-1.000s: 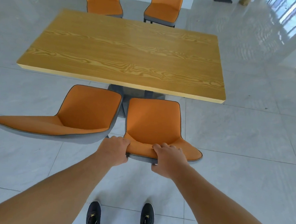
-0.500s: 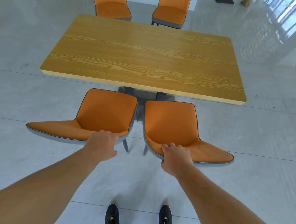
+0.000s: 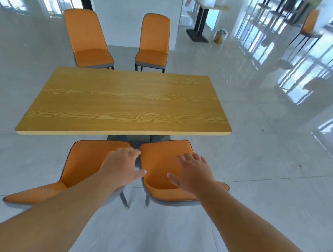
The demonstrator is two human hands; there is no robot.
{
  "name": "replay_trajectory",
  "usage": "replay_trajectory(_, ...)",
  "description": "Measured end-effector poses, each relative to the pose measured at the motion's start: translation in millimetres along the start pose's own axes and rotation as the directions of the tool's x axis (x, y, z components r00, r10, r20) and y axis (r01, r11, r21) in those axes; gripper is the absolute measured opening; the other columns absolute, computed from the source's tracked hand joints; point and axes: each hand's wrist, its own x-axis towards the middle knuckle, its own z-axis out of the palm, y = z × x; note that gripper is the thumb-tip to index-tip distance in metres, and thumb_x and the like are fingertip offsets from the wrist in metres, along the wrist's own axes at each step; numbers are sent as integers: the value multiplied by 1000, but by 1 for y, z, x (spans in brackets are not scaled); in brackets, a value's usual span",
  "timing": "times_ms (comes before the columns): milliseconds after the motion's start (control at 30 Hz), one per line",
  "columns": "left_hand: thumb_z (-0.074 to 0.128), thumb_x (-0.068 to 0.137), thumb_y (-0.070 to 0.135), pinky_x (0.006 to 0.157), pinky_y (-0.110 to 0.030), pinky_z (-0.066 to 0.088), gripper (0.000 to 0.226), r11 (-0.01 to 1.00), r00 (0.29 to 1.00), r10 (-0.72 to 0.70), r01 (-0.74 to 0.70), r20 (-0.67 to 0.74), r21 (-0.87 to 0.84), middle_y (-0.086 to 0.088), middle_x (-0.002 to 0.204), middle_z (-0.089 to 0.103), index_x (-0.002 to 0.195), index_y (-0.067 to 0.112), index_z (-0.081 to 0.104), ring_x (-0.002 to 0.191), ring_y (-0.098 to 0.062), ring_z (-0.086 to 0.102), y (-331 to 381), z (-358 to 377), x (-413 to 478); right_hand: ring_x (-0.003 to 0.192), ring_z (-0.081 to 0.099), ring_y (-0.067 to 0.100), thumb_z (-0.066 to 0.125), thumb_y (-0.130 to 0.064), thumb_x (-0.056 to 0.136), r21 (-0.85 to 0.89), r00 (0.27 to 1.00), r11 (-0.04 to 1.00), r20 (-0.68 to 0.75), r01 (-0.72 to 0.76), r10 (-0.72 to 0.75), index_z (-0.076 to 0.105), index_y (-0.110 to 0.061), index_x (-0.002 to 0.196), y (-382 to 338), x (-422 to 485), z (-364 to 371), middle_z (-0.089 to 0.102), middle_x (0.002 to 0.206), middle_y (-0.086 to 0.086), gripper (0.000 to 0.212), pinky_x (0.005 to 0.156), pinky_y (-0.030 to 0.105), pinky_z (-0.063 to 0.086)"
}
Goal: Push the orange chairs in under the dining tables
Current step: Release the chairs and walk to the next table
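Note:
Two orange chairs stand side by side at the near edge of the wooden dining table (image 3: 124, 102). The left near chair (image 3: 82, 164) and the right near chair (image 3: 158, 164) have their seat fronts close to the table's edge. My left hand (image 3: 121, 166) hovers open above the gap between them, fingers spread. My right hand (image 3: 193, 171) is open above the right chair's seat, holding nothing. Beyond the table, a far left chair (image 3: 87, 40) and a far right chair (image 3: 153, 42) stand away from its far edge.
Glossy grey tiled floor surrounds the table. A white pillar (image 3: 133, 12) rises behind the far chairs. Another table's black pedestal (image 3: 200, 23) and a small bag (image 3: 220, 35) sit at the back right. One more orange chair (image 3: 309, 27) stands far right.
Both hands have let go of the chair backs and now hover open over the seats. The view has lifted, showing the far chairs and the room beyond.

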Motion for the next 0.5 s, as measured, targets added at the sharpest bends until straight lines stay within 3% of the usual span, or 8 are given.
replay_trajectory(233, 36, 85, 92, 119, -52, 33, 99, 995, 980, 97, -93, -172, 34, -2, 170, 31, 162, 28, 28, 153, -27, 30, 128, -115, 55, 154, 25, 33, 40, -83, 90, -1, 970, 998, -235, -65, 63, 27, -29, 161, 113, -19, -124, 32, 167, 6, 90, 124, 55, 23)
replay_trajectory(500, 36, 83, 91, 116, -54, 38, 97, 978, 855, 205, -203, -476, 57, -2, 161, 44, 155, 27, 38, 146, -27, 41, 304, -257, 91, 153, 25, 34, 33, -87, 89, -43, 873, 992, -480, -122, 87, 27, -29, 162, 272, -67, -278, 33, 168, 7, 94, 125, 54, 19)
